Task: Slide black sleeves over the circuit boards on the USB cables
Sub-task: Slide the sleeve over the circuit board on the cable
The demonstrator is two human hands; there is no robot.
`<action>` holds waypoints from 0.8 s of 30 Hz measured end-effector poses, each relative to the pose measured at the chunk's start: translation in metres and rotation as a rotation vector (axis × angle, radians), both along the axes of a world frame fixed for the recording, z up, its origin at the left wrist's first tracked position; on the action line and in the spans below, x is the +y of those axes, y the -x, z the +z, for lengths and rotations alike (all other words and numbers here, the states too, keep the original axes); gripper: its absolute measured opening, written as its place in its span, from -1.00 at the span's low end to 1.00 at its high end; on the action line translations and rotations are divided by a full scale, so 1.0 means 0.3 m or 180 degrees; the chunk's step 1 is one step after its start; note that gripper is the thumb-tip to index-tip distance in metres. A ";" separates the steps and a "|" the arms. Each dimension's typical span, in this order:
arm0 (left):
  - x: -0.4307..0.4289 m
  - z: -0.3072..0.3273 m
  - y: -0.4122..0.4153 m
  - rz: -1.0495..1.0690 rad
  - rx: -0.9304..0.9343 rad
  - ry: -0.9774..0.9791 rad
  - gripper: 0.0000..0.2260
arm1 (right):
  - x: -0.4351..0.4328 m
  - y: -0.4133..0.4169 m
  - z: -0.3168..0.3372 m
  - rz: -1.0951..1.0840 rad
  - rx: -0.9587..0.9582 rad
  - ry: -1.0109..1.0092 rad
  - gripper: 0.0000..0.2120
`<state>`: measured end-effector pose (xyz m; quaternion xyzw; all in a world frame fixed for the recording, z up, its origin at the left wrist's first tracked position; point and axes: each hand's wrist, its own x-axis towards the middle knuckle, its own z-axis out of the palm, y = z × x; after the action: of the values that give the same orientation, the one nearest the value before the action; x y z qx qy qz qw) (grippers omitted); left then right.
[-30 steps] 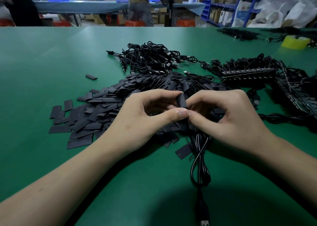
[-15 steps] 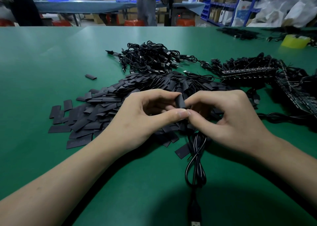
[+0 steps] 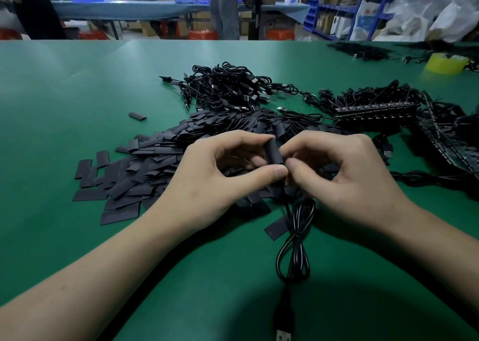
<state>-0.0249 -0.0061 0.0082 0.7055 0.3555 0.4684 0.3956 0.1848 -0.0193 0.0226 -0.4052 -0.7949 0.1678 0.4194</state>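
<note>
Head view of a green table (image 3: 77,94). Both hands meet at the centre, just above the near edge of a heap of flat black sleeves (image 3: 160,164). The left hand (image 3: 207,180) pinches one black sleeve (image 3: 273,151) between thumb and forefinger; the sleeve stands nearly upright, its upper end free above the fingertips. The right hand (image 3: 344,175) closes on the same sleeve from the right, thumb tip touching the left thumb tip at the sleeve's lower end. Whether a circuit board sits inside the sleeve cannot be told, as the fingers and sleeve hide it.

A black cable (image 3: 295,250) hangs from beneath the joined thumbs, runs toward the viewer in a looped bundle and ends in a USB plug (image 3: 283,322) at the near edge of the frame. One loose sleeve (image 3: 277,228) lies just left of the cable loop; another lone sleeve (image 3: 138,116) lies apart, far left of the heap.

Beyond the heap lies a tangled pile of cables (image 3: 228,89). To the right, strips of circuit boards (image 3: 375,110) with attached cables form a second mass. A yellow tape roll (image 3: 447,63) rests at the far right. In the background stand another table, shelving, bags and people.
</note>
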 end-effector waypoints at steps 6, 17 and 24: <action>0.008 -0.002 0.009 -0.0135 -0.0128 0.0147 -0.64 | -0.007 0.001 0.006 -0.0011 -0.0185 -0.0196 -0.89; 0.010 -0.002 0.007 -0.0064 -0.0144 0.0027 -0.61 | -0.002 0.003 -0.001 -0.0100 -0.0254 -0.0432 -0.89; 0.006 0.014 0.022 0.0581 0.0362 -0.0867 -0.56 | 0.003 0.007 0.006 0.0345 0.0008 0.0874 -0.81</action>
<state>-0.0315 -0.0043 0.0124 0.7427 0.3731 0.5056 0.2314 0.1827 -0.0182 0.0244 -0.4150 -0.7846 0.2978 0.3513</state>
